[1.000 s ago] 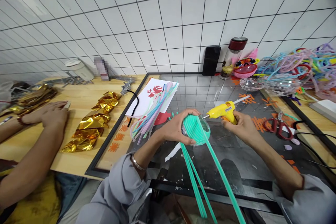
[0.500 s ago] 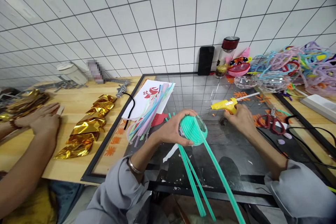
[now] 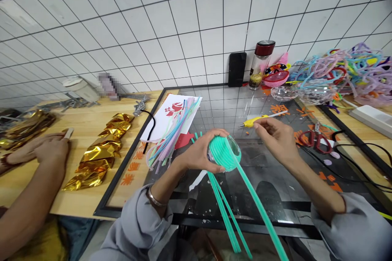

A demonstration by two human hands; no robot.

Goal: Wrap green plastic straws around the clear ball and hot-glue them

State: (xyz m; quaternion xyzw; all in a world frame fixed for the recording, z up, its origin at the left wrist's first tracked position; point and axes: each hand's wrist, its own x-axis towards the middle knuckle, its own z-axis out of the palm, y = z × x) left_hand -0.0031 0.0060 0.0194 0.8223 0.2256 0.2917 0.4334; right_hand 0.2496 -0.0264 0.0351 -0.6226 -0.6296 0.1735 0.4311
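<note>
My left hand [image 3: 200, 153] is closed round a clear plastic ball [image 3: 235, 147], its fingers over the top and thumb below. Rows of green pipe cleaners [image 3: 222, 153] cover much of the ball's near side. One long strand runs from it down to the right, and several more green pipe cleaners [image 3: 225, 212] hang below the hand. On the glass tabletop lies a yellow hot glue gun [image 3: 255, 121] with a white glue stick in its back. My right hand [image 3: 274, 136] is just in front of the gun, fingers loosely curled and apparently holding nothing; it hides the gun's handle.
Red-handled scissors [image 3: 317, 138] and black cables [image 3: 349, 171] lie to the right. A phone [image 3: 237, 69], a bottle [image 3: 260, 65] and a heap of coloured pipe cleaners [image 3: 339, 71] stand along the wall. Gold foil [image 3: 99, 151] and another person's hands [image 3: 50, 147] are at left.
My right hand has let go of the glue gun, which now lies flatter on the table, and has drawn slightly towards me. My left hand holds the ball as before.
</note>
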